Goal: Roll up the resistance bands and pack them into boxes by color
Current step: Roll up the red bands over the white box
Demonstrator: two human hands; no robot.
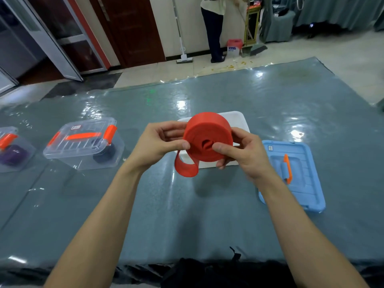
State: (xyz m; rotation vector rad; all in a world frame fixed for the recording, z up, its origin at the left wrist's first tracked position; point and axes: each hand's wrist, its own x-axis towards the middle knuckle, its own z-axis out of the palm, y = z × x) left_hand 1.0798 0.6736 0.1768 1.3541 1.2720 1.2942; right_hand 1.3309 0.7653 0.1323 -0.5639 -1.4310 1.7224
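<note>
I hold a red resistance band (207, 132), wound into a thick roll, in the air above the table's middle. My left hand (164, 142) grips its left side with the thumb on the face. My right hand (239, 150) grips the right side, thumb pressed near the roll's centre. A short loose tail of the band hangs down below the roll. Behind the roll sits a white open box (241, 123), mostly hidden. A blue lid (305, 179) with an orange handle lies flat to the right.
At left stands a clear closed box (83, 142) with orange clips and a dark roll inside. Another clear box (12, 150) with a purple roll sits at the far left edge. The table carries a glossy grey-green cover (207, 204). A person (214, 28) stands by the far wall.
</note>
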